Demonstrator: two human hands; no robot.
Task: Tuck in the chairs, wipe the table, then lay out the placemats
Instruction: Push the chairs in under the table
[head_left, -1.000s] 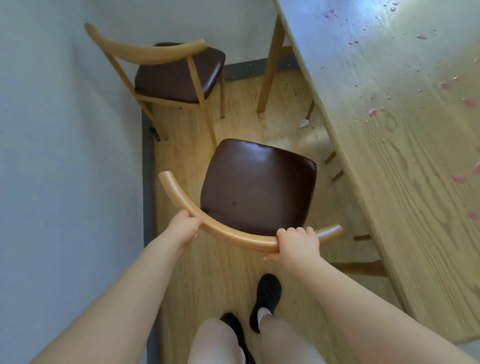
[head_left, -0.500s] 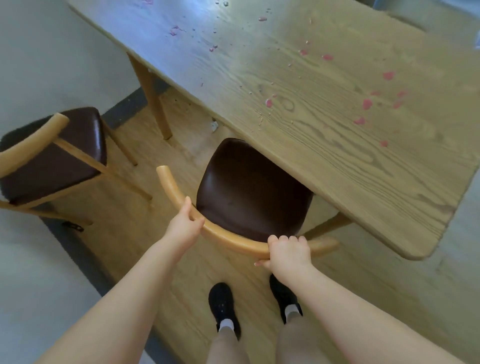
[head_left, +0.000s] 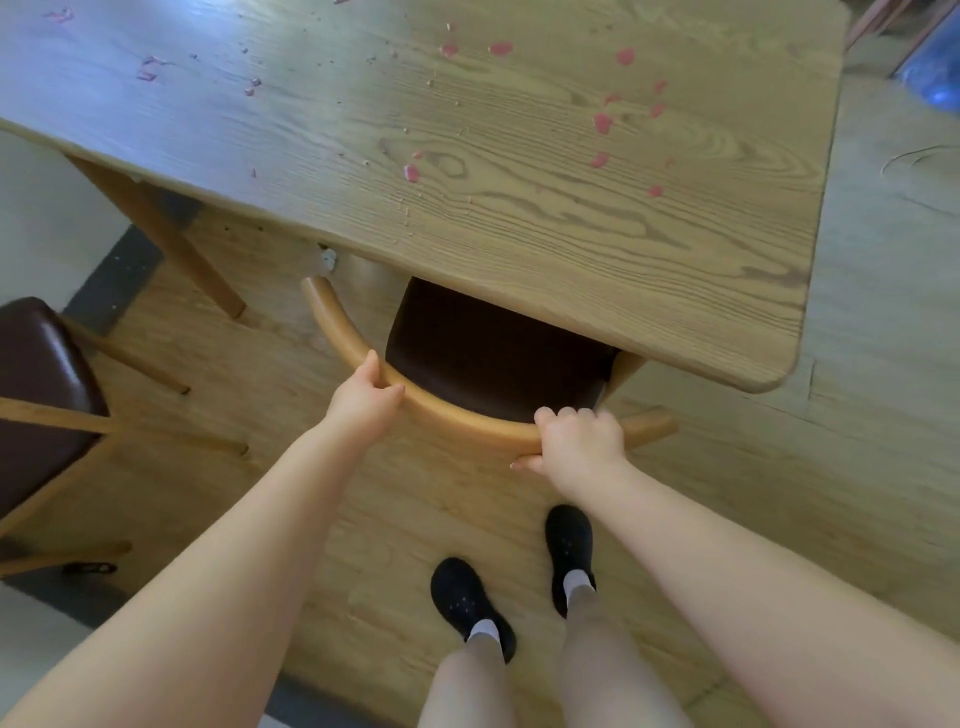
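Wood-grain floor (head_left: 426, 499), dark baseboard (head_left: 111, 278) along pale wall (head_left: 47, 223) at left. Black shoes (head_left: 470, 605) with grey socks (head_left: 577, 578). Blue object (head_left: 932, 73) top right, blurred.

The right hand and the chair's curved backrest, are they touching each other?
Touching. The head view shows the right hand on the curved backrest, fingers curled over its top edge and thumb underneath.
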